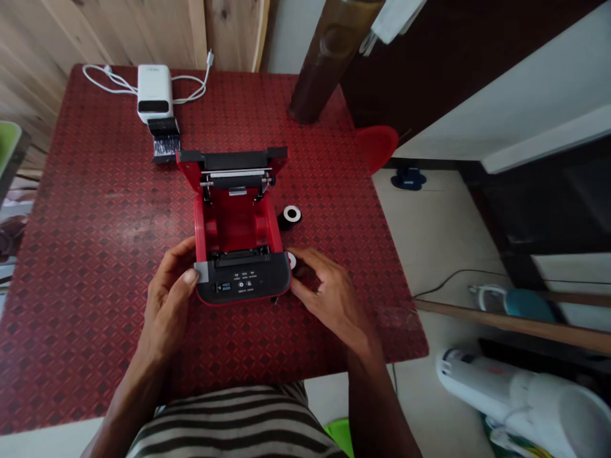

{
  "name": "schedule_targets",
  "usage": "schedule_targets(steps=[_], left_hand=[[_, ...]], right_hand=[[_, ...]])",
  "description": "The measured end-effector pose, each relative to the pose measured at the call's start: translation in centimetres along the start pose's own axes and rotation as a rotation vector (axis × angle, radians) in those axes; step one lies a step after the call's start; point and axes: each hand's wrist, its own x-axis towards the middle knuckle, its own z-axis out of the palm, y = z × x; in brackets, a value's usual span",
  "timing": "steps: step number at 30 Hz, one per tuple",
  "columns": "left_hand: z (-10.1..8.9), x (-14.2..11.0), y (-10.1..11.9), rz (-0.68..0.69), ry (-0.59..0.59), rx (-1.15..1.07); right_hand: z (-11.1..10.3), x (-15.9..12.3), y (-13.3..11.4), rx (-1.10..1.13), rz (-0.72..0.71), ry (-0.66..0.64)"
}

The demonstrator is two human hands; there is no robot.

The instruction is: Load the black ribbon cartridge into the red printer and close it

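A red and black label printer (244, 278) sits before me with its lid (233, 168) raised, showing the red inner bay. My left hand (170, 286) grips its left front corner, thumb on top of the black panel and fingers along the side. At the right front corner my right hand (329, 292) is curled, thumb and forefinger against the printer's side. Between those fingers shows a small white round piece (292, 261), partly hidden; I cannot tell whether it is held. Just beyond stands a small black roll with a white ringed end (292, 214), beside the printer.
The printer rests on a red patterned table (109, 254). At the back left lie a white device (155, 92) with a white cable and a dark strip (165, 143) hanging from its front. A brown cylinder (319, 70) stands at the back right. A red stool (379, 145) is beyond the right edge.
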Motion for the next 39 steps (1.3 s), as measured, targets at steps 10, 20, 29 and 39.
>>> schedule_targets(steps=[10,20,29,39], left_hand=[[0.1,0.1,0.2,0.002,0.013,0.021],[-0.1,0.0,-0.1,-0.013,-0.01,-0.023],[0.1,0.0,0.5,-0.024,-0.01,-0.024],[0.5,0.0,1.3,-0.038,0.0,-0.011]], right_hand=[[-3.2,2.5,1.5,-0.049,0.084,0.223],[0.0,7.8,2.9,0.005,-0.001,0.197],[-4.6,4.9,-0.9,0.472,0.08,0.126],[-4.6,5.7,-8.0,0.049,-0.172,-0.216]])
